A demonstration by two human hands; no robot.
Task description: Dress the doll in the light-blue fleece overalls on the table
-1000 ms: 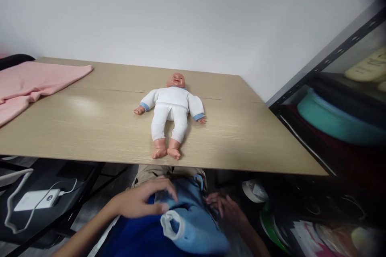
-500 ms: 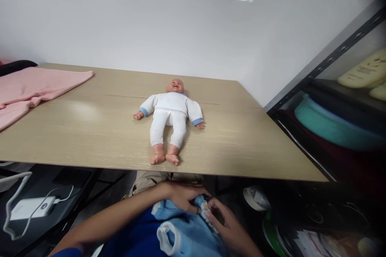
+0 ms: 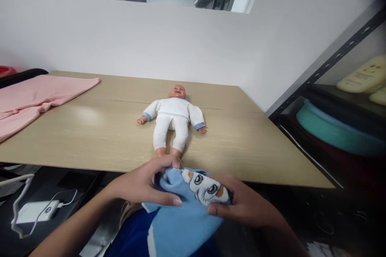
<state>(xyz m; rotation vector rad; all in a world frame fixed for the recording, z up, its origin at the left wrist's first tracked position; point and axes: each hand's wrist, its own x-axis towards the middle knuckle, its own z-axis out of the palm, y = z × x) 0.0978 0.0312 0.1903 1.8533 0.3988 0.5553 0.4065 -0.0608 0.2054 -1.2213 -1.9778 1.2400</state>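
Note:
A light blue baby garment (image 3: 183,229) with white trim and an embroidered cartoon face is bunched between my hands, just in front of the table's near edge. My left hand (image 3: 147,182) grips its left side, thumb lying across the cloth. On the right side my right hand (image 3: 238,198) holds the cloth beside the cartoon face, thumb in front and fingers mostly hidden behind. Beyond them a baby doll (image 3: 173,108) in white clothes with blue cuffs lies on its back, arms spread. Its feet are partly hidden behind my left hand and the garment.
The wooden table (image 3: 99,128) bears a pink cloth (image 3: 39,92) at the left. A shelf at the right holds a teal basin (image 3: 334,130) and pale yellow bottles (image 3: 362,74). Below left lies a white power bank (image 3: 37,212) with a cable. A white wall (image 3: 135,40) stands behind.
Both hands have lifted the blue garment from my lap up to the table's edge. They have moved apart, and the cartoon face on the cloth now shows. The doll stays lying on the table.

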